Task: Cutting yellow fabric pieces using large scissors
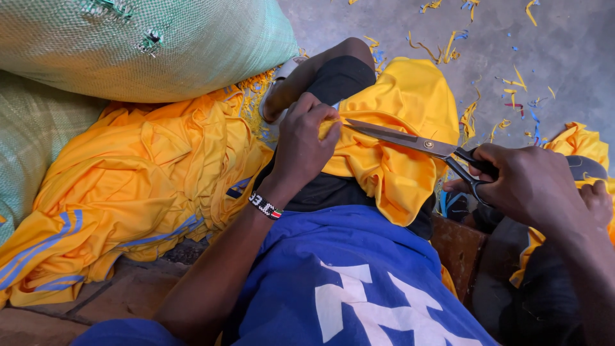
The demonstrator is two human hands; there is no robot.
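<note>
1. The left hand (pixel 306 144), at frame centre, is pinching a fold of yellow fabric (pixel 397 128) lying over the lap.
2. The right hand (pixel 528 186), at right, is gripping scissors (pixel 416 144), blades slightly parted at the fold.
3. A yellow garment pile (pixel 141 186) is lying at left.

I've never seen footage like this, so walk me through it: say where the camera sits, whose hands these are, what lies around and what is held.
There is no machine here. One camera worn on a person's head looks down at that person's own lap and two bare hands. The left hand, with a beaded wristband, pinches an edge of yellow fabric draped over the knee. The right hand holds large scissors by the black handles, with the blade tips at the pinched edge. To the left lies a pile of yellow garments with blue stripes, leaning against green woven sacks. The grey floor is strewn with yellow and blue fabric scraps. The person wears a blue shirt.
</note>
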